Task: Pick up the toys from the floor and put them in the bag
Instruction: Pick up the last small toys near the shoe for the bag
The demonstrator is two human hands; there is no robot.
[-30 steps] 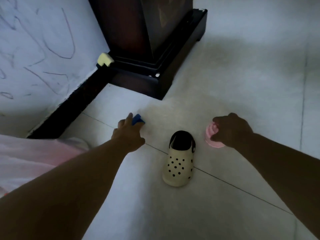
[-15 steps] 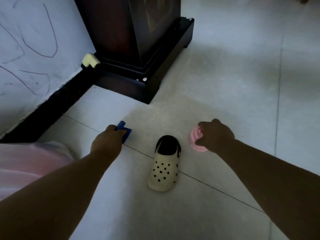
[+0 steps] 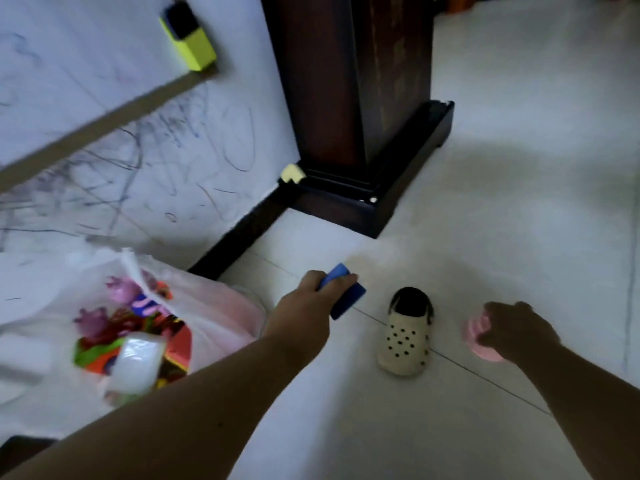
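While both hands grip toys, left hand (image 3: 313, 299) with blue block (image 3: 343, 291) is nearer the bag (image 3: 214, 306), lying left; right hand (image 3: 516, 329) holds pink toy (image 3: 479, 336).

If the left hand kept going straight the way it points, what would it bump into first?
Probably the dark wooden cabinet base. The left hand, holding the blue block, points up-right across bare floor toward it; depth is hard to judge.

Left hand (image 3: 313, 299) and right hand (image 3: 516, 329) both clenched.
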